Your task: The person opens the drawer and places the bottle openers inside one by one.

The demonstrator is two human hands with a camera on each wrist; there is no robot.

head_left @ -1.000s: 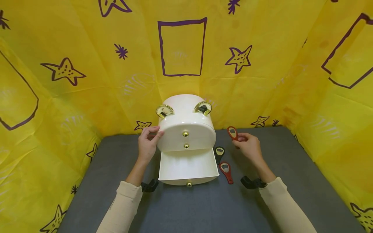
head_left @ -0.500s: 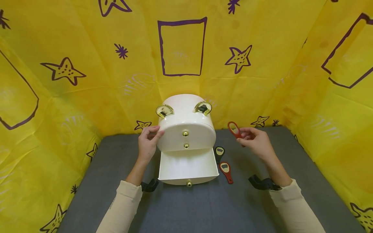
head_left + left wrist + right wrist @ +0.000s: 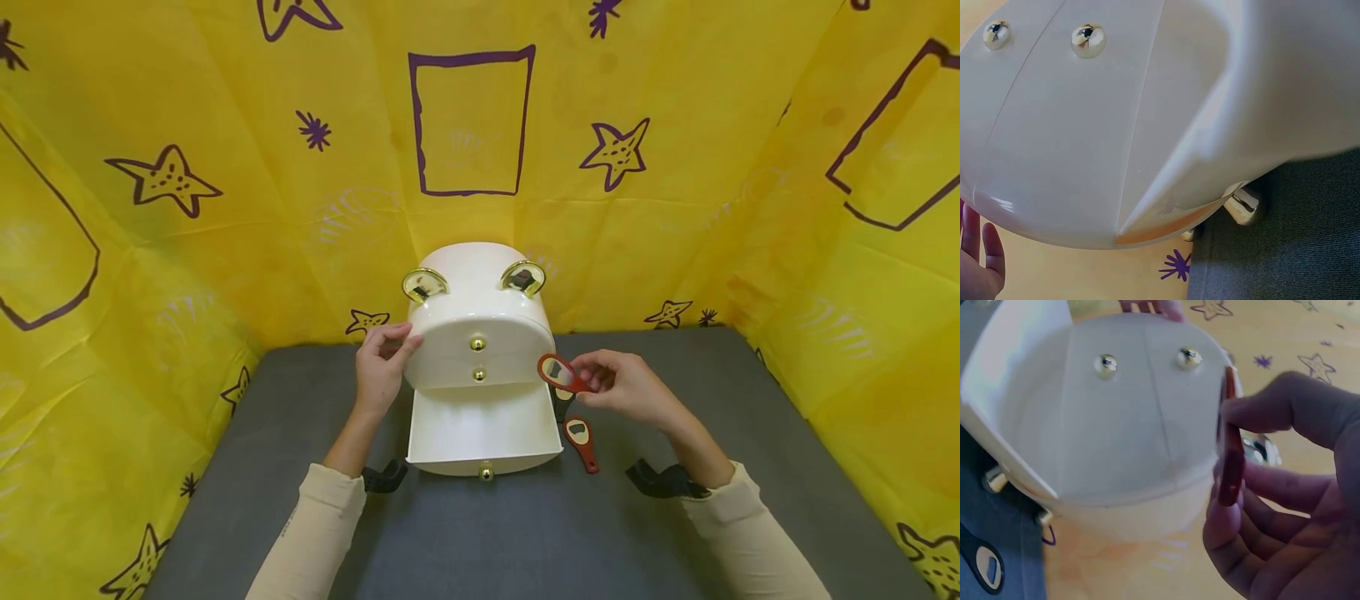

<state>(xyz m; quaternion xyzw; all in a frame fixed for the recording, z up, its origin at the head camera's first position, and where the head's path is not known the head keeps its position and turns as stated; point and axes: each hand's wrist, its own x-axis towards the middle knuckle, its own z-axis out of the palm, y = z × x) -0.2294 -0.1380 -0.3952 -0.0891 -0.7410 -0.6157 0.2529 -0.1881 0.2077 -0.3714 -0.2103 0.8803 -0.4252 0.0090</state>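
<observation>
A white drawer box [image 3: 480, 287] with gold ears and round gold knobs stands at the back of the table. Its bottom drawer [image 3: 483, 425] is pulled out, and no items show inside. My left hand [image 3: 381, 371] touches the box's left side with fingertips and thumb. Between thumb and fingers, my right hand [image 3: 626, 385] pinches a red bottle opener [image 3: 557, 372], held up beside the box's right side. In the right wrist view this opener [image 3: 1230, 444] appears edge-on. Below it lie a black bottle opener [image 3: 562, 403], partly covered in the head view, and a second red bottle opener [image 3: 581, 442].
A grey cloth [image 3: 480, 542] covers the table. Yellow fabric walls [image 3: 330, 233] with purple drawings rise behind and on both sides. Black wrist straps [image 3: 667, 481] sit on both forearms. The open drawer juts toward the front.
My right hand first drew slightly right with the red opener, then swung left and down toward the box, over the black opener. The left hand and drawer stayed put.
</observation>
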